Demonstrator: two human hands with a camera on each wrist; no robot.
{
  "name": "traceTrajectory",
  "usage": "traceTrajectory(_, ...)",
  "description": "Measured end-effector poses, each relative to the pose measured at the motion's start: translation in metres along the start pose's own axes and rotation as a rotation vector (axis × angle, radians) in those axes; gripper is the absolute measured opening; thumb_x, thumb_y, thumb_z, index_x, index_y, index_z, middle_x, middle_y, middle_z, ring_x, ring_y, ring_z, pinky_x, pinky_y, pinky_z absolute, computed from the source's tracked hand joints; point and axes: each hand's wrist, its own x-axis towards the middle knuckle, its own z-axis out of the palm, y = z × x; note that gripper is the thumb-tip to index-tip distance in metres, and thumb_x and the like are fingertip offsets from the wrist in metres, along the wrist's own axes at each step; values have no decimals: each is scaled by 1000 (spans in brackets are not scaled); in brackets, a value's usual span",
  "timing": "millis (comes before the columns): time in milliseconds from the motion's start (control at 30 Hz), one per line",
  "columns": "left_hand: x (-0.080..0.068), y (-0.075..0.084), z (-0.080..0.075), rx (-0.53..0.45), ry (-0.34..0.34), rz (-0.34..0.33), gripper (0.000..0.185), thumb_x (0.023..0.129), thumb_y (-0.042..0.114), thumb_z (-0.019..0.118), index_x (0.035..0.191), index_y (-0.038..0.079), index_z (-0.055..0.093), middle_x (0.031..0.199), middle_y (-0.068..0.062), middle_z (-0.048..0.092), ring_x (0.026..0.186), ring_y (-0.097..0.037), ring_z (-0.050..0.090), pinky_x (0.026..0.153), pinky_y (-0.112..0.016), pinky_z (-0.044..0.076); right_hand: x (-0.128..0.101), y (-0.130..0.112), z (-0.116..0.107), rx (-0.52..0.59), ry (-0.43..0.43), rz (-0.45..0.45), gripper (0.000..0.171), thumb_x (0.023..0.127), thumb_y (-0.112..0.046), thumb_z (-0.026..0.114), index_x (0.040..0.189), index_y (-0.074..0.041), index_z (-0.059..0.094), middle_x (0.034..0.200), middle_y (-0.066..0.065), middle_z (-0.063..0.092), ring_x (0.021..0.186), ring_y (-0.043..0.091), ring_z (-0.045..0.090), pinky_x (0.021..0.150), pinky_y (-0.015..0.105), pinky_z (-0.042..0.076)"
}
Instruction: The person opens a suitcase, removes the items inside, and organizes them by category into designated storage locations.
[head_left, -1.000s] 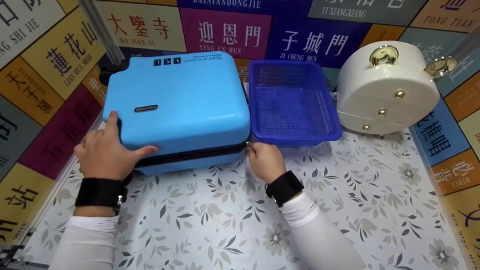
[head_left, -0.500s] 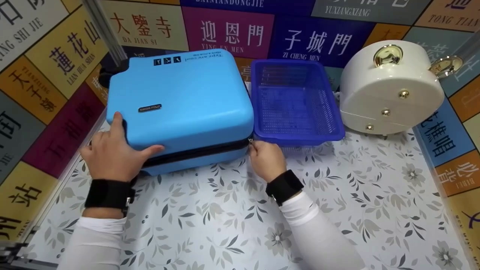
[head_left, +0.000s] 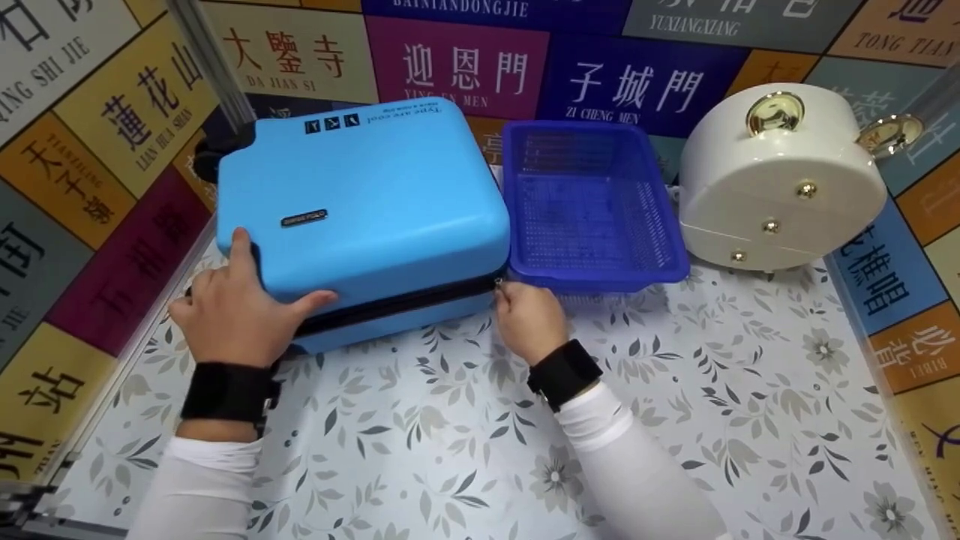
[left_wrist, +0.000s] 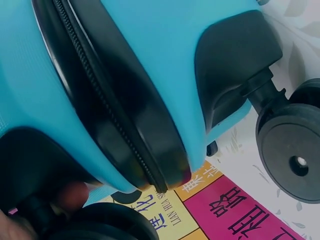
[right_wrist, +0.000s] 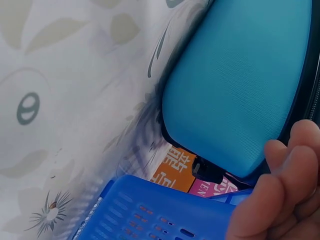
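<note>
A light-blue suitcase (head_left: 367,195) lies flat on a leaf-patterned tablecloth (head_left: 465,457), on the left side of the table, its wheeled end to the left; the left hand (head_left: 238,313) spreads over the near corner of that end, index finger straight along the edge, thumb stretched across the near side, pressing rather than clenching; in the left wrist view a fingertip shows close by a black wheel mount, and a black wheel (left_wrist: 290,152) stands out on the other side of the zip (left_wrist: 105,102); the right hand (head_left: 534,322) has its fingers curled at the near right corner, pinching a small metal zipper pull (head_left: 499,282); just beside the suitcase sits a dark-blue perforated basket (head_left: 600,284), and to its right stands a white rounded case (head_left: 784,199) with gold knobs; both wrists wear black bands (head_left: 229,393) above white sleeves (head_left: 206,487); panels of lettering cover the walls (head_left: 457,64) behind
</note>
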Motion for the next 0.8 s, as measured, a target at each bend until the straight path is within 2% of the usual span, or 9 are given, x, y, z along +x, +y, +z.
traceTrajectory(133, -2, 3, 0, -5, 6, -14, 146, 59, 102, 62, 171, 23, 12, 126, -38, 63, 112, -52, 53, 93, -77, 34, 1, -2, 0, -18, -2, 7, 25, 107, -18, 58, 108, -6, 79, 91, 9, 80, 74, 25, 75, 73, 44, 62)
traceTrajectory(267, -5, 7, 1, -12, 3, -34, 146, 59, 101, 64, 171, 23, 11, 125, -37, 63, 114, -53, 54, 94, -76, 34, 0, -5, 3, -37, 12, -7, 24, 106, -18, 58, 110, -7, 80, 85, 8, 78, 65, 21, 68, 67, 42, 59)
traceTrajectory(367, -7, 10, 1, -17, -1, -48, 148, 59, 100, 66, 172, 23, 10, 125, -36, 64, 117, -53, 54, 94, -76, 34, -2, -11, 9, -19, -37, -38, 25, 107, -18, 58, 114, -7, 79, 74, 6, 72, 54, 15, 55, 56, 36, 51)
traceTrajectory(467, -10, 14, 3, -15, 4, -52, 149, 58, 100, 66, 171, 22, 11, 124, -36, 65, 117, -53, 55, 94, -75, 34, -5, -19, 16, -6, -82, -77, 26, 108, -19, 57, 117, -7, 78, 71, 2, 69, 51, 10, 50, 52, 31, 46)
traceTrajectory(667, -12, 20, 2, -4, -8, -35, 149, 60, 101, 63, 171, 17, 11, 123, -39, 64, 114, -55, 56, 89, -77, 36, -4, -27, 23, 6, -92, -95, 25, 108, -18, 57, 115, -7, 78, 81, 4, 74, 58, 13, 57, 58, 33, 52)
traceTrajectory(800, -16, 21, -2, -5, -21, -10, 143, 67, 95, 66, 171, 13, 10, 122, -40, 63, 112, -55, 56, 86, -75, 37, 0, -28, 25, 8, -82, -85, 23, 107, -18, 56, 103, -7, 76, 81, 4, 73, 60, 14, 59, 59, 34, 52)
